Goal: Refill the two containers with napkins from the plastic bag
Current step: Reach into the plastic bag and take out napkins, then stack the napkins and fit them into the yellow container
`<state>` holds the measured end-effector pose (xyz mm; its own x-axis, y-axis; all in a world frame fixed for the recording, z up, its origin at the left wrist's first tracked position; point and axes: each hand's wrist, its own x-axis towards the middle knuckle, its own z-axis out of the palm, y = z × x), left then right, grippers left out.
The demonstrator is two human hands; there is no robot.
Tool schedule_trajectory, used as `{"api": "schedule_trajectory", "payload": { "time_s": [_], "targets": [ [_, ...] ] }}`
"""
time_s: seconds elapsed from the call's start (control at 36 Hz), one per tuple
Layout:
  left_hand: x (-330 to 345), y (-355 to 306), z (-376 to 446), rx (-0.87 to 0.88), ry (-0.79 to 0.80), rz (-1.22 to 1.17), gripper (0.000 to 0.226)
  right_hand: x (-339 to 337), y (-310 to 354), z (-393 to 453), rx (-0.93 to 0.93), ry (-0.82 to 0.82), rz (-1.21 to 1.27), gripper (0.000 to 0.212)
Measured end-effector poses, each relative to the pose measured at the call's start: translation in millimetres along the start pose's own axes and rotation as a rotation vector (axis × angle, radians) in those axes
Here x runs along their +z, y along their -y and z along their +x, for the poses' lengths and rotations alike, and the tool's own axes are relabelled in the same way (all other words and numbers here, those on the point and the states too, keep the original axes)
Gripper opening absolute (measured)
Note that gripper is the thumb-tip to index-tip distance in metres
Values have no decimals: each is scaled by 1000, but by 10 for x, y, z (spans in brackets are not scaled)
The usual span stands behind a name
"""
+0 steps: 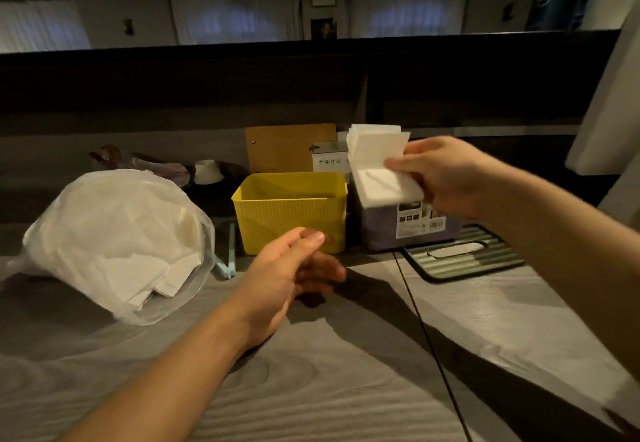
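Observation:
A clear plastic bag [117, 240] full of white napkins lies on the left of the grey table. A yellow ribbed container [291, 213] stands in the middle, with nothing visible inside it. To its right stands a grey-purple container [408, 230] with a label. My right hand [443, 175] grips a stack of white napkins [377, 168] over that container's open top; the stack's lower part sits in the opening. My left hand [294, 268] hovers in front of the yellow container, fingers relaxed, holding nothing.
A dark striped lid [464, 254] with a slot lies flat to the right of the grey-purple container. Behind the containers stand a wooden board [287, 147] and a small white box [329, 157]. Pale blue sticks [228, 254] lie beside the bag. A dark wall runs behind.

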<state>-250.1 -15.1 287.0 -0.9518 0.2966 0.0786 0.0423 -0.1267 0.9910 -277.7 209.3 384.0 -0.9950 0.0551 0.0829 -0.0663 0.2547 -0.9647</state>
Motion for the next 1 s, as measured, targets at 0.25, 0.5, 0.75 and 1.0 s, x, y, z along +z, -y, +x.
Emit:
{"api": "schedule_trajectory", "payload": {
  "time_s": [0.25, 0.5, 0.75, 1.0],
  "targets": [
    [-50, -8, 3, 0, 19, 41, 24, -242, 121, 693, 170, -60, -266, 18],
    [-83, 0, 29, -11, 22, 63, 20, -139, 69, 887, 352, 137, -413, 14],
    [-68, -10, 20, -3, 60, 37, 18, -9, 60, 877, 411, 289, -709, 37],
    [-81, 16, 37, 9, 79, 45, 16, -153, 90, 930, 303, 199, -284, 25]
  ]
}}
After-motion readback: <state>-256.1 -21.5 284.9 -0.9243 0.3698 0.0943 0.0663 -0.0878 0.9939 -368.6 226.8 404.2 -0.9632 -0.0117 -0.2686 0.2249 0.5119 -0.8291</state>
